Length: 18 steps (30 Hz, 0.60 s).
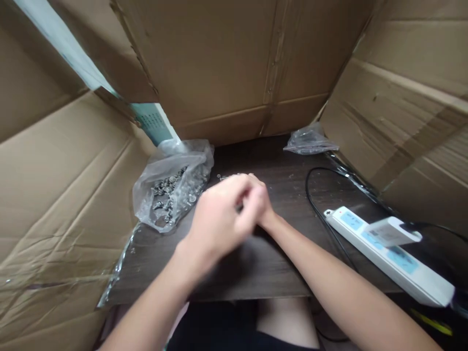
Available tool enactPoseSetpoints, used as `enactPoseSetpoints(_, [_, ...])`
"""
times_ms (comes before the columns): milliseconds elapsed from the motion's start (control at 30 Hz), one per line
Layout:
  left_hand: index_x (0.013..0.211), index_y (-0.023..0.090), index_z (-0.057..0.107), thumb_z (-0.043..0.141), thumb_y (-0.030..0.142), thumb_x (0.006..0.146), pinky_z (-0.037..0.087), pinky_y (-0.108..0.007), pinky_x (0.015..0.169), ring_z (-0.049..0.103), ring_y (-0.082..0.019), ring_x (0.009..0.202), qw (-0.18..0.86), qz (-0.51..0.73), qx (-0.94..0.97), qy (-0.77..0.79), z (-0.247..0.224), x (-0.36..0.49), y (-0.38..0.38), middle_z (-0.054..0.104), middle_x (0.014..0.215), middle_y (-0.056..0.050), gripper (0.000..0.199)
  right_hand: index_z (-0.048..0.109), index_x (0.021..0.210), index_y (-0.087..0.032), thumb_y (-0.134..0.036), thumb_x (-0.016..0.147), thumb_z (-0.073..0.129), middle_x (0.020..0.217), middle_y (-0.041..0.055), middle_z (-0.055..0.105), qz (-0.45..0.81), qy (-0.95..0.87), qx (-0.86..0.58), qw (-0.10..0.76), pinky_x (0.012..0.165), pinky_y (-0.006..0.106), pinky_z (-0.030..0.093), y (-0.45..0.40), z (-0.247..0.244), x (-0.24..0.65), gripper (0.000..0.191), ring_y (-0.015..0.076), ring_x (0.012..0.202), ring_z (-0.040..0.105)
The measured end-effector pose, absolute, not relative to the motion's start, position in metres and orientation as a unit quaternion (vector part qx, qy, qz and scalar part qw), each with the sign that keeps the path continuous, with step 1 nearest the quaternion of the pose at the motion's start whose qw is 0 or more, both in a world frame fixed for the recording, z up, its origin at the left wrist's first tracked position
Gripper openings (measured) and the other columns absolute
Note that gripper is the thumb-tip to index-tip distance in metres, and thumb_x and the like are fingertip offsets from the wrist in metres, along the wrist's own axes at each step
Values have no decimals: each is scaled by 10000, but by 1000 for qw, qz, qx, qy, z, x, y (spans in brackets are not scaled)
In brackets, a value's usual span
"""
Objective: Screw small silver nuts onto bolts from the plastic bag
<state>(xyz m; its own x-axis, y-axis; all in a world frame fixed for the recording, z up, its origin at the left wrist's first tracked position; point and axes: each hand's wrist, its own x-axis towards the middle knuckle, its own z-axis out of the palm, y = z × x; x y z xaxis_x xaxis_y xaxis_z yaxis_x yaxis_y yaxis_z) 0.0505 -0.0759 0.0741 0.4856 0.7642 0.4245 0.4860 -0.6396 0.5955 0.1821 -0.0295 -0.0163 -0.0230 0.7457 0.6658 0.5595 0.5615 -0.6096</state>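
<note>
My left hand [223, 212] is over the middle of the dark tabletop, its fingers curled and its thumb bent in towards them. What it holds, if anything, is hidden, and the hand is slightly blurred. Behind it, my right hand [265, 207] shows only in part; the left hand covers most of its fingers. The two hands overlap and seem to meet. Just beyond them lie small shiny metal pieces [224, 177] on the table. To their left, an open clear plastic bag [146, 183] holds several small metal parts [170, 187].
Cardboard walls [219, 63] enclose the dark table [153, 263] at the back and sides. A clear zip bag [310, 141] lies at the back right. On the right is a white power strip [383, 258] with a plugged-in white adapter [395, 231] and a black cable [309, 187].
</note>
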Motion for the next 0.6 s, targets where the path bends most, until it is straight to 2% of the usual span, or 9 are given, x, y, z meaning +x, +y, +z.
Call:
enactPoseSetpoints(100, [797,200,510,479,398,1020,349,-300,624,512,-160,658,147,340,809,457,42,29,-29,582,744,-15,300,316,676,-245,-278,1053,349,629,16,456,98,-688,-466,548,647,369,335,-29,-14,182,380,198,645,441])
enactPoseSetpoints(233, [765,204,433,360,420,1053,324,-297,642,491,-159,655,210,313,823,426,4,19,-7,533,705,-5,368,305,670,-246,-259,1046,354,616,10,443,95,-700,-461,537,641,371,325,-30,-14,181,380,196,629,423])
enactPoseSetpoints(433, [746,210,377,316,391,1051,309,-293,629,421,-141,594,257,343,810,401,-7,20,-9,459,648,16,360,331,676,-245,-264,1044,353,625,18,466,94,-731,-453,501,650,381,335,-31,-16,180,369,200,636,418])
enactPoseSetpoints(600, [758,205,421,300,397,1043,322,-292,637,451,-142,606,297,334,816,366,-14,19,-5,501,659,9,365,359,691,-243,-261,1030,377,663,27,509,92,-748,-456,473,664,385,353,-31,-18,181,340,208,670,430])
